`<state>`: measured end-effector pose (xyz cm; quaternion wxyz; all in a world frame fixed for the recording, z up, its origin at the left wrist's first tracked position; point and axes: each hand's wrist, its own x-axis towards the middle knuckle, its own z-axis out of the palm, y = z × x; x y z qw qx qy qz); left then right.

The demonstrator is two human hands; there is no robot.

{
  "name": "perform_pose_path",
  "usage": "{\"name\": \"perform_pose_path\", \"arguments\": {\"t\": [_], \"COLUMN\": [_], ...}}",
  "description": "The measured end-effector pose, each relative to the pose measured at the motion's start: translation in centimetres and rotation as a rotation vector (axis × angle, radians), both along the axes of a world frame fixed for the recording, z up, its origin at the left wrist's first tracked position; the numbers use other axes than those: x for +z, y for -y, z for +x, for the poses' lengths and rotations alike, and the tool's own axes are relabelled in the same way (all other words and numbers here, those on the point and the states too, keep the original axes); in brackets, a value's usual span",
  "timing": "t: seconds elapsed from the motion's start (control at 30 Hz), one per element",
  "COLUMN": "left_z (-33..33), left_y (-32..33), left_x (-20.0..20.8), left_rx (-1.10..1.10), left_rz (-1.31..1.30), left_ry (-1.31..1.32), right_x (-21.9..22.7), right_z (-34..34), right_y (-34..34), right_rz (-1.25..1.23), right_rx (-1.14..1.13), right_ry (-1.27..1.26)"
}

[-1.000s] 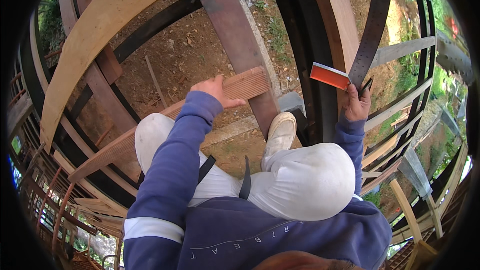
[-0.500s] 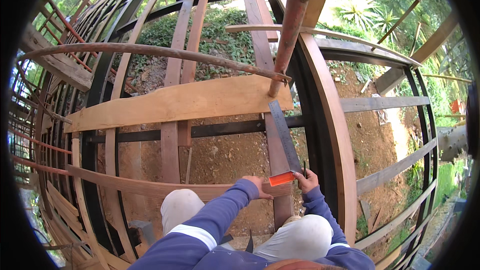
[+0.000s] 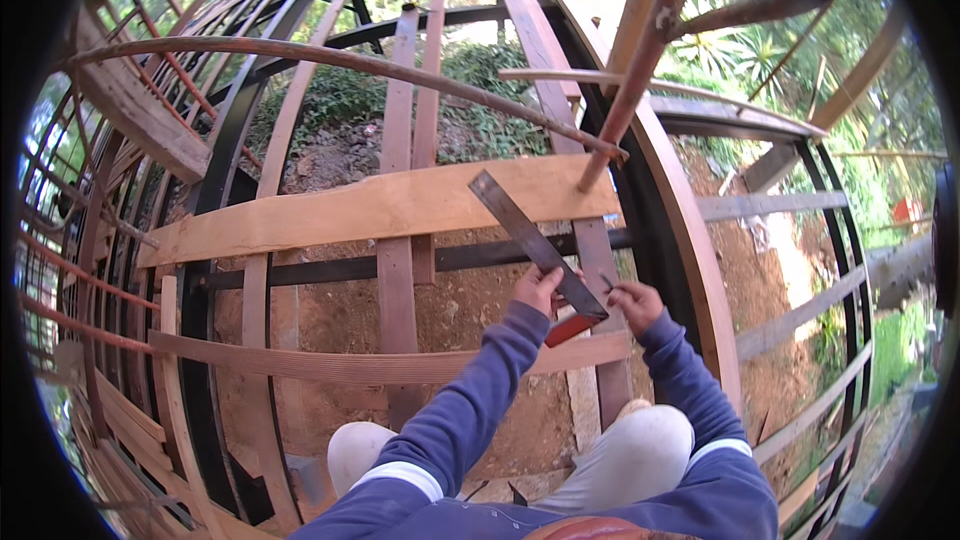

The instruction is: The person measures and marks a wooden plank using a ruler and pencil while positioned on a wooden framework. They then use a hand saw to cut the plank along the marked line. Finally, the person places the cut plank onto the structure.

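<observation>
My left hand (image 3: 538,289) is closed on the blade of a carpenter's square (image 3: 516,224), a dark metal blade with a red stock. The blade is raised and slants up to the left, with its far end in front of the pale wide plank. In my right hand (image 3: 637,305), just right of the stock, a thin dark pencil (image 3: 606,281) is pinched between the fingers. Below both hands a grooved reddish board (image 3: 350,367) runs crosswise over the joists, its right end near a brown joist (image 3: 612,390).
A pale wide plank (image 3: 330,212) lies across the joists ahead. Rusty poles, one upright (image 3: 640,75) and one long and slanting (image 3: 340,58), cross above. A black steel beam (image 3: 660,230) runs on the right. Bare soil (image 3: 470,320) shows far below through open gaps.
My left hand has left the grooved board and taken hold of the square. The square has lifted and turned, its blade end swinging left. My right hand has let go of the square, keeping the pencil.
</observation>
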<state>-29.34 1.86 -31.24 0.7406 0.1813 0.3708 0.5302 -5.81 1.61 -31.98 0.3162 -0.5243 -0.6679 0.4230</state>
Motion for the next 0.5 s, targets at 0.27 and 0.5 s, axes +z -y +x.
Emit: {"name": "perform_pose_path", "arguments": {"t": [0.27, 0.5], "left_z": [-6.9, -9.6], "left_y": [3.3, 11.3], "left_x": [6.3, 2.5], "left_rx": [-0.227, -0.436], "left_rz": [0.113, -0.010], "left_ry": [-0.304, -0.562], "right_x": [19.4, 33.7], "right_z": [-2.1, -10.2], "right_y": [9.7, 20.0], "right_rz": [0.158, 0.746], "right_rx": [-0.342, 0.080], "right_ry": [-0.513, -0.869]}}
